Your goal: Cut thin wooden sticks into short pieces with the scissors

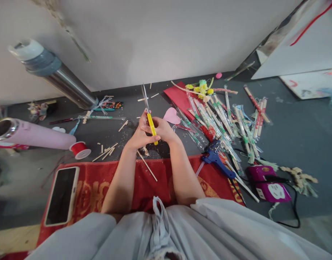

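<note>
A pair of scissors [152, 123] with a yellow handle stands in front of me, its narrow metal blades pointing toward the wall. My left hand [138, 134] is closed about the handle, the thumb lying across its lower end. From the other side my right hand [164, 130] grips the same handle, fingers reaching toward the left hand. Whether a small piece is also between the fingers is hidden. Thin wooden stick pieces [106, 151] and crumbs lie left of the hands. One longer stick [147, 166] rests below them, partly on the red towel [160, 193]. A pink paper heart [171, 116] lies right of them.
Left are a steel bottle [71, 85], a pink tumbler [43, 133], a red thread spool [80, 150] and a phone [62, 196]. Right are wrapped sticks [217, 117], a red envelope [181, 97], a blue glue gun [216, 159] and a corded purple box [267, 184]. A wall [155, 43] stands behind.
</note>
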Demonstrator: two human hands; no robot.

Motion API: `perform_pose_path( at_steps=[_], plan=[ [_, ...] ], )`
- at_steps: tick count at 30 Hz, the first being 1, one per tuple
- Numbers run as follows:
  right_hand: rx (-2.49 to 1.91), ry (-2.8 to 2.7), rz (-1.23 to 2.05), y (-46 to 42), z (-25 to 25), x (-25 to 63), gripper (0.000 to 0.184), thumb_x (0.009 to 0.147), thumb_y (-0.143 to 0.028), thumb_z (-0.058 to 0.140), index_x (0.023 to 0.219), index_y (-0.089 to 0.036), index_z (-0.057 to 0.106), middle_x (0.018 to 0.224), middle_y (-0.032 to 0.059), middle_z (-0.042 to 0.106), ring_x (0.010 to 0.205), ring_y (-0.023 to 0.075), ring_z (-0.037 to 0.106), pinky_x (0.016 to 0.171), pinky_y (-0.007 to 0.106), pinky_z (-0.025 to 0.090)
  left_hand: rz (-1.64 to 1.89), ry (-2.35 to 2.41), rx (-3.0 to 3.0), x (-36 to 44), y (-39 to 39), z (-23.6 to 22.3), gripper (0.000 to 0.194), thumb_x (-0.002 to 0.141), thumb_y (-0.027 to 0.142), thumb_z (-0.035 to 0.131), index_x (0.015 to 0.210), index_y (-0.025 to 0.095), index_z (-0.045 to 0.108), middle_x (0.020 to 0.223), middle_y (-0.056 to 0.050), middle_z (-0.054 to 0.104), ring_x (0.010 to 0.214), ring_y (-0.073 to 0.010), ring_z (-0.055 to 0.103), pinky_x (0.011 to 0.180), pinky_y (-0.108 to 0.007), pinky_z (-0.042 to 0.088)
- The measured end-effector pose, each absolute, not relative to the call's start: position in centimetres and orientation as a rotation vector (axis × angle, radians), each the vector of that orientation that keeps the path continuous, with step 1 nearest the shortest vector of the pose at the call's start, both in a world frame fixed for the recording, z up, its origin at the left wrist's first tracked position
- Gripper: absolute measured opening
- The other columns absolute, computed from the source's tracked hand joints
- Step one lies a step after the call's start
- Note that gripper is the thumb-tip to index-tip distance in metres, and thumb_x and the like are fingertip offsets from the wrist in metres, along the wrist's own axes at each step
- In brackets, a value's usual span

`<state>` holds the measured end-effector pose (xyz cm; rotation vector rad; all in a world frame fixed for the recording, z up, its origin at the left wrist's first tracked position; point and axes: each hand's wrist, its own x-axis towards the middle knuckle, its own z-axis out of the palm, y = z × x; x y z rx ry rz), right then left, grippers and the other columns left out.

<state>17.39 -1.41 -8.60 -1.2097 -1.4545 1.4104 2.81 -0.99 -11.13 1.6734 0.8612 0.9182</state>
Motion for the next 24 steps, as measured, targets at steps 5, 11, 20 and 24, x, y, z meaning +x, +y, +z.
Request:
perform_pose_path(
  at_steps=[5, 11, 20, 24],
  plan=[
    [-1.159, -1.447, 1.427, -1.5, -8.8, 17.3, 0.047, 0.065, -0.053, 0.073, 0.090, -0.014, 0.063, 0.086, 0.0027, 0.067, 0.078, 0.0155, 0.059, 0.072, 0.028, 0.047, 1.021, 0.851, 1.681, 2.9, -0.9, -11.9, 0.116, 0.055, 0.071, 0.078, 0.148, 0.027, 0.025, 0.154, -0.016, 0.031, 0.141, -0.0361, 0.038, 0.117, -0.054, 0.034],
    [-1.130, -1.512, 1.386, -1.5, -9.2, 17.3, 0.047, 0.069, -0.051, 0.071, 0.097, -0.014, 0.064, 0.090, 0.0042, 0.069, 0.085, 0.0179, 0.063, 0.077, 0.029, 0.049, 1.136, 0.870, 1.704, 3.0, -0.9, -12.6, 0.110, 0.053, 0.073, 0.077, 0.143, 0.025, 0.034, 0.145, -0.016, 0.040, 0.136, -0.0367, 0.043, 0.112, -0.054, 0.039],
    [-1.141, -1.529, 1.354, -1.6, -9.3, 17.1, 0.046, 0.071, -0.053, 0.070, 0.097, -0.015, 0.065, 0.092, 0.0049, 0.069, 0.087, 0.0188, 0.063, 0.078, 0.029, 0.050, 1.114, 0.862, 1.690, 2.9, -0.9, -12.6, 0.114, 0.053, 0.074, 0.076, 0.147, 0.027, 0.031, 0.145, -0.015, 0.043, 0.134, -0.0357, 0.045, 0.110, -0.052, 0.042],
    [-1.195, -1.508, 1.307, -1.3, -9.8, 16.7, 0.045, 0.073, -0.052, 0.069, 0.099, -0.015, 0.064, 0.089, 0.0037, 0.068, 0.084, 0.0173, 0.061, 0.077, 0.029, 0.050, 1.117, 0.838, 1.689, 2.7, -0.8, -12.1, 0.114, 0.056, 0.073, 0.075, 0.149, 0.028, 0.027, 0.152, -0.015, 0.037, 0.142, -0.0353, 0.037, 0.116, -0.050, 0.036]
  ],
)
